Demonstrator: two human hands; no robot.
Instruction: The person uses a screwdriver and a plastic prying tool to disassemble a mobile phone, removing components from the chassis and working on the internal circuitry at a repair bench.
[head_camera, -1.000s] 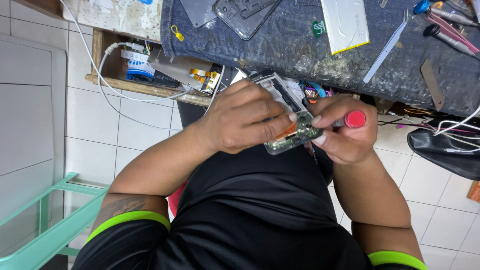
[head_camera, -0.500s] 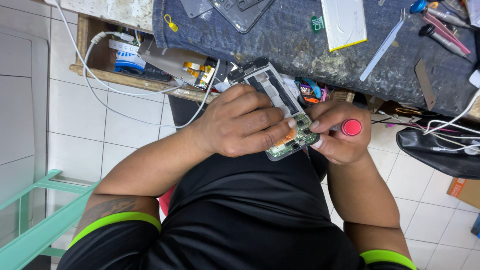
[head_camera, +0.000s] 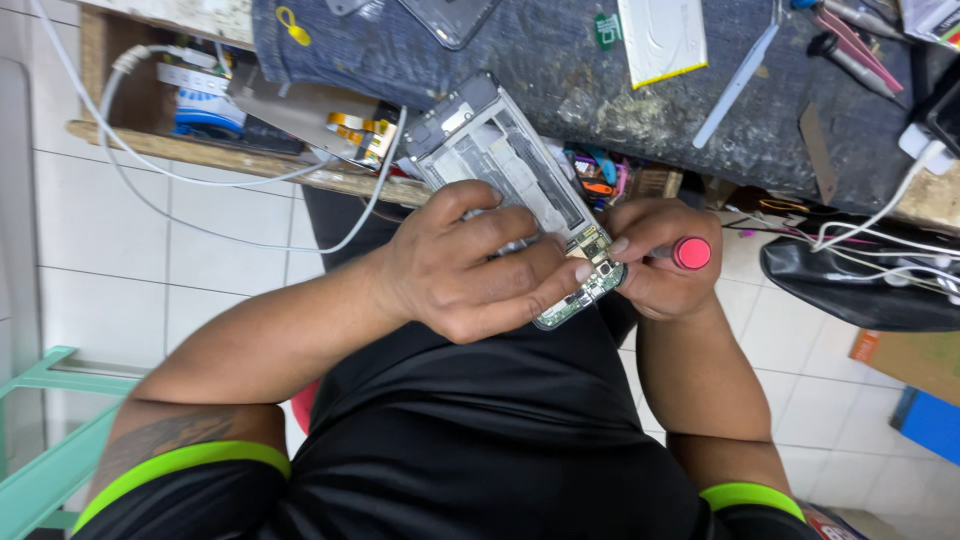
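I see my left hand (head_camera: 470, 265) wrapped over the opened grey smartphone frame with its exposed green circuit board (head_camera: 500, 165), fingers curled across the middle of it and the thumb tucked underneath, so the hand is closed firmly around the device. The phone sits tilted, its top end pointing up toward the dark, worn work surface (head_camera: 560, 60) and its lower end, where the circuit board shows, sticking out just past my left fingertips. My right hand (head_camera: 655, 260) is just beside that lower end, closed around a small screwdriver with a round pink-red cap (head_camera: 690, 253); the cap points to the right, and the tip end is hidden between my fingers and the board, so I cannot tell whether it touches. Both hands are held above my lap, against a black shirt with bright green sleeve bands (head_camera: 190, 470), just in front of the surface's edge.

On the surface lie a white rectangular panel with a yellow edge (head_camera: 660, 38), a slim white plastic pry tool (head_camera: 735, 85) and a dark phone panel (head_camera: 455, 15). A white cable (head_camera: 200, 180) loops down off a wooden shelf (head_camera: 230, 160) at the left. A black bag (head_camera: 860, 285) with white wires sits at the right.
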